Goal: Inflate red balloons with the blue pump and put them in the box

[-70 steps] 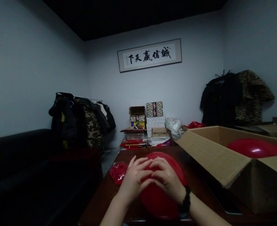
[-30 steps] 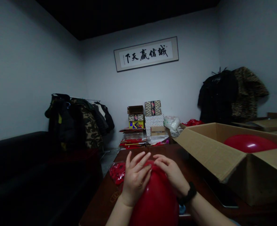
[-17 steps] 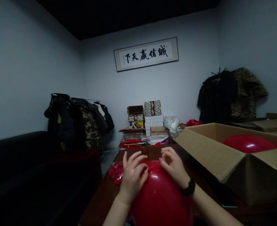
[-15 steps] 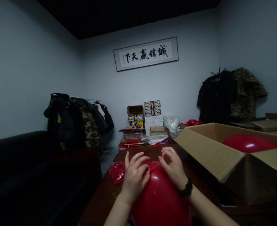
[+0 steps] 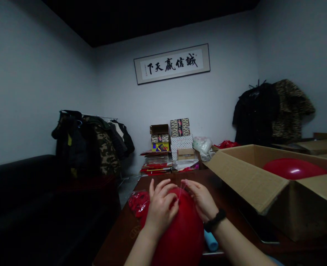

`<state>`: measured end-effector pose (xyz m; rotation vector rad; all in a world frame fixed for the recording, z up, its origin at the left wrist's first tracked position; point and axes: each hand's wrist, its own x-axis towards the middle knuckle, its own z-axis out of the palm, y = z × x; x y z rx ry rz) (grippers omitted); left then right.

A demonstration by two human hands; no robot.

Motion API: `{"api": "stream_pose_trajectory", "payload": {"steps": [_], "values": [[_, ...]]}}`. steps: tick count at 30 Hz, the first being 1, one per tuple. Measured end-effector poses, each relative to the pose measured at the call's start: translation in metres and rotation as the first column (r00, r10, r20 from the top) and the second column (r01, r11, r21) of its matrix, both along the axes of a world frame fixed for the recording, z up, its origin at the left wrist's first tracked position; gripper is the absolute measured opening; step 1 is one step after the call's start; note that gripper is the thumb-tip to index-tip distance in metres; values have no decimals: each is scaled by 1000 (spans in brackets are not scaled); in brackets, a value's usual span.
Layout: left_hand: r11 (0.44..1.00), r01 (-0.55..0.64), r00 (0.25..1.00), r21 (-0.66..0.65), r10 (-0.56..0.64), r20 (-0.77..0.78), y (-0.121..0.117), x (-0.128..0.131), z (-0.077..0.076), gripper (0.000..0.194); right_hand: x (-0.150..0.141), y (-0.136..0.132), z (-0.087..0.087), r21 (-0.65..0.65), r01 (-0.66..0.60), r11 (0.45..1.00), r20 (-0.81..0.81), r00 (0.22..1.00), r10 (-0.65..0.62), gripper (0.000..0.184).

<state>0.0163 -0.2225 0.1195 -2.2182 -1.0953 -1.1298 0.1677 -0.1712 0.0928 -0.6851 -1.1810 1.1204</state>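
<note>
So I'm watching this through the head cam from my end, and the red balloon [image 5: 184,225] is sitting at the near edge of the dark wooden table [image 5: 116,240], right between both forearms. There's a thin pale strand [image 5: 180,192] going from one set of fingertips to the other, over the far side of the balloon.

Left hand [image 5: 162,205] has thumb and index pinched together around the lower end of the strand, other fingers fanned up. Can't tell if it's got some of the balloon's skin in there too. Right hand [image 5: 204,201] pinches the upper end between its fingertips, and that wrist wears a black band [image 5: 215,220].

Just left of the left hand I've got a red packet in clear plastic [image 5: 138,203], plus some tan loops [image 5: 135,232] nearer to me. A blue cylinder [image 5: 211,242] pokes out beside the balloon on the near right, below the right wrist.

Further right there's a flat dark slab [image 5: 259,227], kinda phone-like, next to a big cardboard box [image 5: 252,181] with another red balloon [image 5: 295,168] inside. Far side: stacked boxes [image 5: 181,144] under a framed calligraphy piece [image 5: 171,63]. Pretty dim in here tbh.
</note>
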Motion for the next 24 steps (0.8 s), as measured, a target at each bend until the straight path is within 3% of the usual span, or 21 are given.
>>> {"api": "stream_pose_trajectory", "payload": {"steps": [2,6,9,11,14,17,24], "values": [[1000,7,1000,-8,-7,-12,1,-1,-1,12,-1,0,0,19,-56,998,17,998,56,43],[1000,-4,1000,-30,3,-14,2,-7,-1,13,5,1,0,176,-129,976,151,983,102,41],[997,-24,999,-67,26,32,4,-12,0,11,11,1,0,376,-78,923,376,924,-75,38],[995,-33,998,-93,38,49,4,-13,1,11,13,1,-1,508,-43,860,508,821,-259,37],[994,-37,998,-107,42,44,3,-12,4,11,12,0,-3,603,-7,798,568,706,-424,32],[994,-38,998,-105,42,38,2,-10,6,11,7,-3,-4,632,21,774,571,664,-484,27],[992,-88,994,-87,93,56,0,-6,4,8,3,-11,-1,696,25,717,537,644,-544,12]]}}
